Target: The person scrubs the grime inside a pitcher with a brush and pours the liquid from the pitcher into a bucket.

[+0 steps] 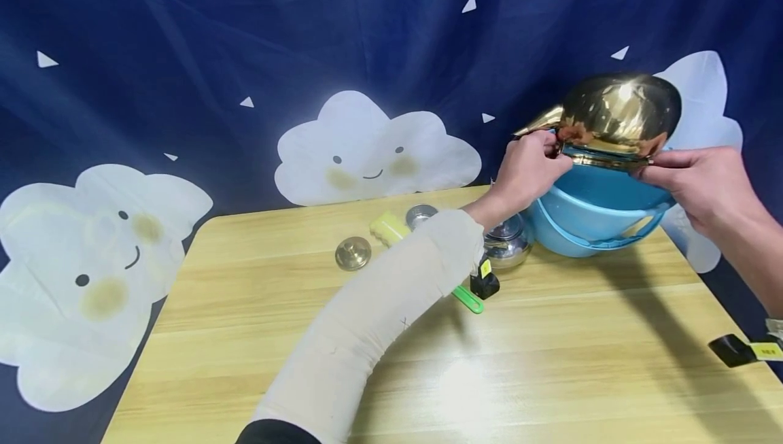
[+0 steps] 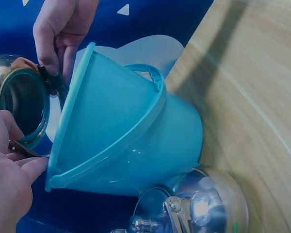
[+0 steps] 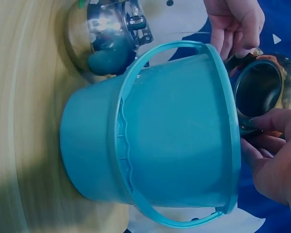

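Observation:
A shiny gold-coloured kettle (image 1: 624, 114) is held tipped, its mouth down over the light-blue bucket (image 1: 565, 230). My left hand (image 1: 529, 165) pinches the kettle near its rim on the spout side. On the opposite side, my right hand (image 1: 712, 182) grips the rim area between thumb and fingers. The kettle's round opening (image 2: 24, 107) shows in the left wrist view, with no lid on it. The bucket stands upright on the table, its handle hanging down at the front. Its inside bottom is hidden.
A silver kettle (image 1: 510, 250) stands beside the bucket, partly behind my left forearm. On the wooden table (image 1: 245, 321) lie a gold-coloured lid (image 1: 353, 253), a silver lid-like piece (image 1: 419, 215) and a yellow sponge brush (image 1: 385, 228) with a green handle (image 1: 468, 299). A blue curtain hangs behind.

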### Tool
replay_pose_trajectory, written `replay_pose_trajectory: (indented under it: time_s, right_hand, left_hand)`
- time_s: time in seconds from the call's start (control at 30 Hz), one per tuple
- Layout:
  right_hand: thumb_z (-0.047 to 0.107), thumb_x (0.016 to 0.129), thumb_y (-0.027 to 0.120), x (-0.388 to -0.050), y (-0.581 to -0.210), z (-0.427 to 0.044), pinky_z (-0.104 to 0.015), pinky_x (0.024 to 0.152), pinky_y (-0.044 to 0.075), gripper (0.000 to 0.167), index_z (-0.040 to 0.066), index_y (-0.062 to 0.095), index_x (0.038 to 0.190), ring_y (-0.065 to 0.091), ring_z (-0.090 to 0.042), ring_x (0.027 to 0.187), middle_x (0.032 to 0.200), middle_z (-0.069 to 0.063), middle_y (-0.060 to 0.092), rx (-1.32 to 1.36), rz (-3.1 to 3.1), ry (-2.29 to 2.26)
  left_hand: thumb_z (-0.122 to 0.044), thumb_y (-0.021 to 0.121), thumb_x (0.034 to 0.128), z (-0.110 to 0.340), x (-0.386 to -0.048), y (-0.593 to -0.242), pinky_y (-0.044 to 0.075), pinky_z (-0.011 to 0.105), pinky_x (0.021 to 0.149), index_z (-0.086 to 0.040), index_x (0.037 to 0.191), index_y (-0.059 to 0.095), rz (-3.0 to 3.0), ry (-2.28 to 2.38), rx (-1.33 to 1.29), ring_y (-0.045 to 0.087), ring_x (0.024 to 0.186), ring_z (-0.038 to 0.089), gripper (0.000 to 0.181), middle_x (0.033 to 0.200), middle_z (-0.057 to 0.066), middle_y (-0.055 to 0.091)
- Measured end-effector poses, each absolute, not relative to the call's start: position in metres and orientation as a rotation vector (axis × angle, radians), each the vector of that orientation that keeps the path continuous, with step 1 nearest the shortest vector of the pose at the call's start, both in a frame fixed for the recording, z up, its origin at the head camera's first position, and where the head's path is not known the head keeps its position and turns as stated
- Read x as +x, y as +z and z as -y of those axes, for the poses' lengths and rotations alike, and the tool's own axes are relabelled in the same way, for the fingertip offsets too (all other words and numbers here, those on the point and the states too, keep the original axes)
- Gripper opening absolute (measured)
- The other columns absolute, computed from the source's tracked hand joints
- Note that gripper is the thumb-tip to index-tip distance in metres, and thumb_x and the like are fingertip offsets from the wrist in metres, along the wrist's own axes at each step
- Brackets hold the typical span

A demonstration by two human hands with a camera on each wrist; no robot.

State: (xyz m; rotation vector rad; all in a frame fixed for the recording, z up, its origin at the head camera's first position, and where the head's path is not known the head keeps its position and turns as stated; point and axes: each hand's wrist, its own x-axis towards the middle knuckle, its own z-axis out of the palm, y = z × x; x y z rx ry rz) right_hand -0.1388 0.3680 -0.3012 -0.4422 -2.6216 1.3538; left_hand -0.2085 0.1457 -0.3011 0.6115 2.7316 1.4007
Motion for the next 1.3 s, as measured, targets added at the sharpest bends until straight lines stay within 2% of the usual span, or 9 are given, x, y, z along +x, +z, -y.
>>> replay_pose_trajectory:
  time_s: [0.07, 0.37, 0.63, 0.8, 1.07, 1.3]
  right_hand:
    - [0.015, 0.093, 0.073, -0.139, -0.303, -0.368, -0.005, 0.059, 0.045, 0.053, 0.057, 0.061, 0.063, 0.053, 0.018, 0.063, 0.061, 0.04, 0.058, -0.428, 2.592, 1.383]
    - [0.003, 0.088, 0.075, -0.137, -0.308, -0.369, -0.001, 0.062, 0.046, 0.048, 0.048, 0.072, 0.07, 0.057, 0.02, 0.068, 0.068, 0.038, 0.064, -0.363, 2.421, 1.48]
    - [0.011, 0.087, 0.079, -0.136, -0.309, -0.369, 0.0, 0.061, 0.043, 0.05, 0.056, 0.065, 0.069, 0.054, 0.025, 0.068, 0.065, 0.042, 0.06, -0.431, 2.473, 1.386]
    - [0.013, 0.087, 0.079, -0.134, -0.311, -0.37, 0.002, 0.062, 0.043, 0.045, 0.055, 0.067, 0.075, 0.055, 0.027, 0.07, 0.067, 0.043, 0.059, -0.425, 2.433, 1.37]
    - [0.007, 0.086, 0.077, -0.13, -0.314, -0.369, 0.002, 0.066, 0.044, 0.039, 0.046, 0.075, 0.091, 0.058, 0.027, 0.073, 0.071, 0.041, 0.063, -0.379, 2.335, 1.406]
    - [0.003, 0.085, 0.077, -0.128, -0.314, -0.368, 0.002, 0.068, 0.045, 0.038, 0.038, 0.078, 0.099, 0.06, 0.027, 0.076, 0.074, 0.04, 0.065, -0.348, 2.288, 1.411]
  left_hand:
    - [-0.025, 0.072, 0.0928, -0.146, -0.208, -0.302, 0.047, 0.006, 0.075, -0.02, 0.128, 0.069, -2.734, 1.413, 0.603, 0.067, 0.096, -0.005, 0.036, 0.116, -0.012, 0.076]
    - [-0.021, 0.07, 0.0918, -0.148, -0.208, -0.307, 0.047, 0.003, 0.079, -0.017, 0.13, 0.069, -2.696, 1.518, 0.641, 0.069, 0.109, -0.006, 0.039, 0.12, -0.01, 0.077]
    - [-0.018, 0.068, 0.0928, -0.146, -0.208, -0.315, 0.047, 0.003, 0.081, -0.015, 0.13, 0.069, -2.678, 1.574, 0.704, 0.068, 0.116, -0.006, 0.037, 0.125, -0.006, 0.076]
    - [-0.019, 0.066, 0.093, -0.147, -0.208, -0.316, 0.047, 0.002, 0.087, -0.017, 0.131, 0.068, -2.664, 1.588, 0.704, 0.065, 0.121, -0.006, 0.038, 0.128, -0.007, 0.075]
    - [-0.018, 0.066, 0.0937, -0.147, -0.208, -0.315, 0.046, 0.002, 0.085, -0.018, 0.13, 0.068, -2.656, 1.6, 0.748, 0.065, 0.12, -0.007, 0.037, 0.129, -0.007, 0.074]
    - [-0.017, 0.069, 0.0922, -0.147, -0.207, -0.313, 0.046, 0.001, 0.081, -0.019, 0.124, 0.072, -2.673, 1.616, 0.743, 0.067, 0.109, -0.011, 0.032, 0.122, -0.011, 0.077]
